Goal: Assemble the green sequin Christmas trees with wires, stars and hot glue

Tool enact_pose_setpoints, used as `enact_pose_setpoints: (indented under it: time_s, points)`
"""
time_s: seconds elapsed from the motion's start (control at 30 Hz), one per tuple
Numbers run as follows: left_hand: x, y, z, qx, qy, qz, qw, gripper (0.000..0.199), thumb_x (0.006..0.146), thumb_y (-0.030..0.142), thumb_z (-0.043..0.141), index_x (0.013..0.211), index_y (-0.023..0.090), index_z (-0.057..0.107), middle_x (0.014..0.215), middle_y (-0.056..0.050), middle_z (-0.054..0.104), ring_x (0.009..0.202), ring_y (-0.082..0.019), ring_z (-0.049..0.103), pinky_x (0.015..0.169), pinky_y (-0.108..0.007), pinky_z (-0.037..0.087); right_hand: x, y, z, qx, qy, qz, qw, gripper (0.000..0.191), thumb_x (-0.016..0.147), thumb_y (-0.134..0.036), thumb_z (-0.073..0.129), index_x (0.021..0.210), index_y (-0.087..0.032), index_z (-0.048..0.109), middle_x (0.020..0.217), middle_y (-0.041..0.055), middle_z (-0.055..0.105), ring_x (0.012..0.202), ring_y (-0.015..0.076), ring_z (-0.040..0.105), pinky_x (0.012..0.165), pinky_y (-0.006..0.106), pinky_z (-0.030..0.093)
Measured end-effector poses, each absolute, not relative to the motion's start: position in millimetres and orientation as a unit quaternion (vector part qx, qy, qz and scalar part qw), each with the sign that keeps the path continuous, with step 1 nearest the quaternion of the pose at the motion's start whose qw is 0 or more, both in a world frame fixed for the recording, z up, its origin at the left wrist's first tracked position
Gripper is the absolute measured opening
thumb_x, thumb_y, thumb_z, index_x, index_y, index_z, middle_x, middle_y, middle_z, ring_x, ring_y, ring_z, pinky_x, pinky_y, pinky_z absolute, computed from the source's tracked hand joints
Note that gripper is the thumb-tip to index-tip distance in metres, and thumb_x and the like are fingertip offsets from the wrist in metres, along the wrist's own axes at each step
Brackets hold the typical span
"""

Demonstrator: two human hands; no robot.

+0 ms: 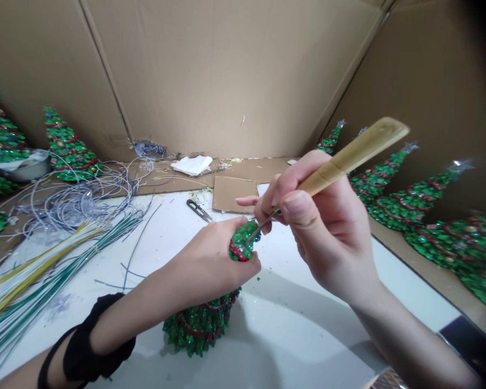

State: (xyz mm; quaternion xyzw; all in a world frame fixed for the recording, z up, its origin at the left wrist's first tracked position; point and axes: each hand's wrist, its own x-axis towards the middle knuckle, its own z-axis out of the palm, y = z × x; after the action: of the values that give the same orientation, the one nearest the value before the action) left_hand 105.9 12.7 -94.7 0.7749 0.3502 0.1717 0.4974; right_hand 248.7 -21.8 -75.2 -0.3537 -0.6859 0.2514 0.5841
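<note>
My left hand is wrapped around the upper part of a small green Christmas tree with red garland, which leans with its top towards the right. The tip of the tree shows between thumb and fingers; the hand hides its middle. In my right hand is an awl with a yellowish wooden handle, pinched between thumb and fingers. Its thin metal shaft slants down to the left and touches the tree's top. Whether the point has gone in, I cannot tell.
Black thread snips and a cardboard piece lie beyond my hands. Bundled green, white and yellow wires spread at left, below tangled white wire. Several star-topped trees stand at right, others at left. Cardboard walls enclose the table.
</note>
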Motion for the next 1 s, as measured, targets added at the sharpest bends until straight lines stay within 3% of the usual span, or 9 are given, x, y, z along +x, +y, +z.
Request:
enact_pose_setpoints:
  time_s: [0.17,0.43,0.73,1.0]
  points:
    - [106.8,13.6,-95.0,0.772,0.354,0.176,0.498,0.027,0.068,0.021,0.052,0.095,0.018,0.057,0.073,0.0,0.056,0.069,-0.017,0.052,0.058,-0.026,0.04,247.7,-23.5,-73.7,-0.355,-0.692,0.243,0.579,0.012,0.09,-0.036,0.052,0.084,-0.026,0.05,0.069,-0.0038,0.048,0.06,0.0119,0.05,0.068,0.037,0.056]
    - [103.6,14.1,-96.5,0.776,0.338,0.181,0.501,0.021,0.071,0.021,0.051,0.092,0.019,0.056,0.067,0.004,0.049,0.057,-0.011,0.044,0.053,-0.023,0.036,245.1,-21.4,-73.1,-0.33,-0.672,0.281,0.601,0.01,0.091,-0.033,0.051,0.083,-0.026,0.049,0.072,-0.0036,0.047,0.06,0.0109,0.05,0.064,0.033,0.056]
    - [105.1,15.0,-96.7,0.774,0.341,0.176,0.503,0.024,0.072,0.021,0.052,0.095,0.02,0.058,0.075,0.001,0.058,0.067,-0.015,0.052,0.06,-0.026,0.04,245.7,-23.9,-75.3,-0.353,-0.698,0.228,0.579,0.01,0.09,-0.034,0.052,0.085,-0.026,0.049,0.073,-0.0029,0.049,0.062,0.0128,0.05,0.068,0.037,0.055]
    - [103.5,15.8,-99.6,0.777,0.331,0.179,0.504,0.023,0.072,0.021,0.051,0.095,0.018,0.056,0.067,0.004,0.049,0.06,-0.012,0.045,0.054,-0.023,0.037,244.6,-21.2,-73.8,-0.324,-0.663,0.291,0.609,0.011,0.092,-0.032,0.049,0.084,-0.025,0.046,0.072,-0.0032,0.046,0.061,0.0111,0.049,0.061,0.031,0.052]
